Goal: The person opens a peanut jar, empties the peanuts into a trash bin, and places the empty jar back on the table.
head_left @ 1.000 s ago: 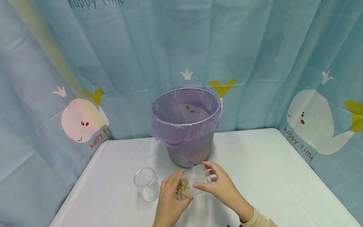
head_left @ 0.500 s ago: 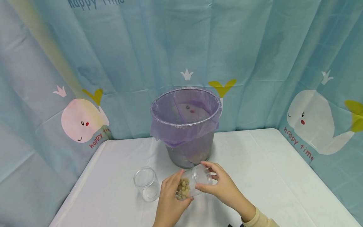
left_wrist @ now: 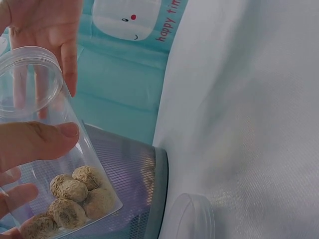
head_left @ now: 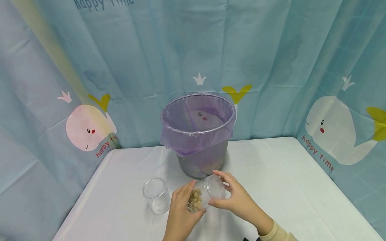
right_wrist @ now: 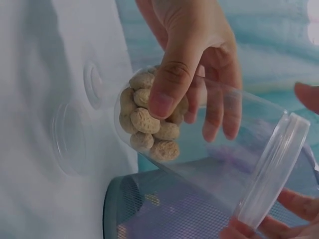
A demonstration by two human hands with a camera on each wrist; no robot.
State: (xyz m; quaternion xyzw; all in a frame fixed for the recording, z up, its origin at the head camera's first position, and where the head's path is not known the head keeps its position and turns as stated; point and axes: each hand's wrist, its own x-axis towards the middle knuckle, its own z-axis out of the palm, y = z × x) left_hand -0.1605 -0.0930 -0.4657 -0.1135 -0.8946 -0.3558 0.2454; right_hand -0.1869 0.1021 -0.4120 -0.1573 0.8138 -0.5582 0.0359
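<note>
A clear plastic jar (head_left: 203, 195) lies tilted on its side in the air, several tan, wrinkled nuts (left_wrist: 70, 199) like unshelled peanuts gathered at its base end. My left hand (head_left: 182, 209) grips the jar around that end, thumb (right_wrist: 167, 94) across the wall over the nuts. At the other end, a clear screw lid (right_wrist: 274, 169) faces right. My right hand (head_left: 236, 199) holds around this lid, with the index finger above and thumb below in the head view. Its fingers partly show through the clear plastic in the left wrist view.
A second clear jar (head_left: 156, 195) stands upright on the white tablecloth (head_left: 108, 201), left of the hands. Behind them is a grey mesh bin (head_left: 205, 160) with a purple liner (head_left: 193, 142). Blue curtains (head_left: 265, 60) with whale prints enclose the back and sides.
My right hand has shifted slightly around the lid, its thumb a little lower and to the right. The left hand and jar stay nearly still.
</note>
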